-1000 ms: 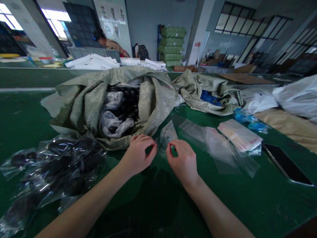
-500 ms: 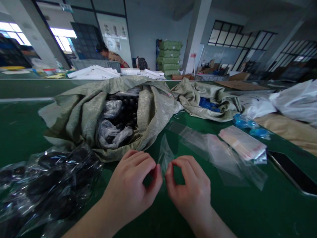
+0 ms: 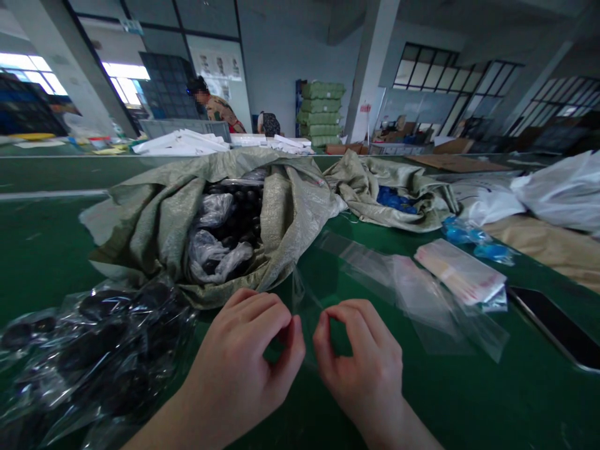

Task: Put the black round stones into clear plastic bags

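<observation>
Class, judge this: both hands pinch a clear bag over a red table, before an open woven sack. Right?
No: the head view shows a green table, not red. Left hand and right hand pinch the clear bag before the woven sack.

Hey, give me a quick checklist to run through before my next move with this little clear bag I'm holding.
1. Left hand pinches the clear bag: ok.
2. Right hand pinches the same bag's other side: ok.
3. Bag mouth opened: cannot tell, the film is too see-through.
4. Sack lies open with black pieces showing: ok.
5. Spare bags lie flat to the right of the hands: ok.
6. Phone lies apart from the hands: ok.
</observation>
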Tool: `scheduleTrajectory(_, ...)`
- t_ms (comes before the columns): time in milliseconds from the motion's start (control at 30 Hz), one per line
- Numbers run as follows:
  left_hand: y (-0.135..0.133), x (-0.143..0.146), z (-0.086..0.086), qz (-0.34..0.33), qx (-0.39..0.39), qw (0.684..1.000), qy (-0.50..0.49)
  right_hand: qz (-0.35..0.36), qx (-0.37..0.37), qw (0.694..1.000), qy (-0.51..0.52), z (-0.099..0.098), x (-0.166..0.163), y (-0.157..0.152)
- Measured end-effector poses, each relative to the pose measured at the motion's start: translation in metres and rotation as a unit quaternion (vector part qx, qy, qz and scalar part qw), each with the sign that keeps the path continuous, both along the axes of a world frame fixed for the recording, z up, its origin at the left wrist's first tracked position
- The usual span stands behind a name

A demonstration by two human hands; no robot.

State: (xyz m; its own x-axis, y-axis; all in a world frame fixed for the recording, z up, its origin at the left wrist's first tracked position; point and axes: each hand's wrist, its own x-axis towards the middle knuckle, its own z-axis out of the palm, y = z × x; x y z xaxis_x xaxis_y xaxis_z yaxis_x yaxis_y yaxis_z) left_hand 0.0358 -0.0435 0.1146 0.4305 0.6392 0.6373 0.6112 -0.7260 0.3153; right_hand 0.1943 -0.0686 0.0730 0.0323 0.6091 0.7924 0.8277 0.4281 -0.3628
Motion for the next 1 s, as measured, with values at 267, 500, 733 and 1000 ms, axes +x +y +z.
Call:
scheduleTrajectory(267,0.008,-0.007,-0.002,0.016,0.002,0.999,0.043,-0.006,-0.004,1.000,-0.001,-0.003,0.002,0.002)
scheduleTrajectory(500,0.020,-0.015,-0.007,0.073,0.027,0.994,0.073,-0.005,-0.014,0.999,-0.032,0.000,-0.004,0.006)
scheduleTrajectory(733,0.026,-0.027,0.008,-0.007,0.040,0.998,0.057,0.021,-0.023,0.993,-0.111,0.023,-0.011,0.003)
scheduleTrajectory(1000,0.030,-0.046,0.016,-0.033,0.049,0.996,0.063,0.035,-0.003,0.988,-0.149,0.038,-0.032,0.008)
